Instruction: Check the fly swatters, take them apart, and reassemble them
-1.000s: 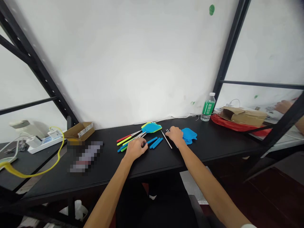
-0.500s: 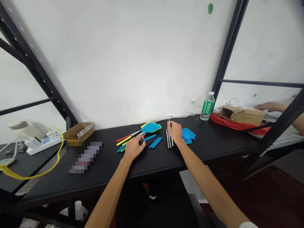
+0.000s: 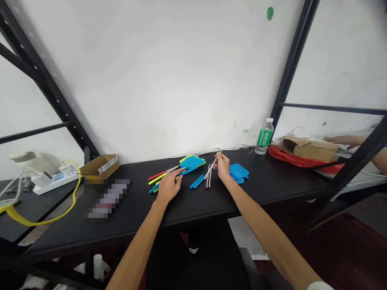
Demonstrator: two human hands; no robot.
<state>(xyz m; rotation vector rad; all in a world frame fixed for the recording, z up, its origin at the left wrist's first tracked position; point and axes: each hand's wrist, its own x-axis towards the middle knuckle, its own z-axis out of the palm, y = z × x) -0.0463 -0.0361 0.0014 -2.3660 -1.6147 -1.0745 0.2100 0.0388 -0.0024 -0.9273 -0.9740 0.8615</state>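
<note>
My left hand (image 3: 169,186) is closed round a slim blue handle (image 3: 188,171), its tip pointing right, partly hidden by the fingers. Beneath and beyond that hand lie fly swatters with blue and yellow heads (image 3: 190,162) and red, yellow, green and blue grips (image 3: 157,179). My right hand (image 3: 223,166) pinches a thin metal rod (image 3: 212,166), tilted with its lower end toward the left. More metal rods (image 3: 208,181) rest on the table below it. Two loose blue handles (image 3: 197,181) lie between my hands. Right of my right hand is a stack of blue swatter heads (image 3: 238,172).
A clear bottle (image 3: 264,137) with a green label stands at the back right. An open cardboard box (image 3: 101,168) sits at left, near a blurred-out object (image 3: 109,199) and a yellow cable (image 3: 74,201). Another person's hand (image 3: 344,139) shows far right beside a cardboard package (image 3: 311,148).
My right hand has lifted a metal rod from the group and tilted it leftward. The blue handle in my left hand has shifted slightly, its tip now over the swatter heads.
</note>
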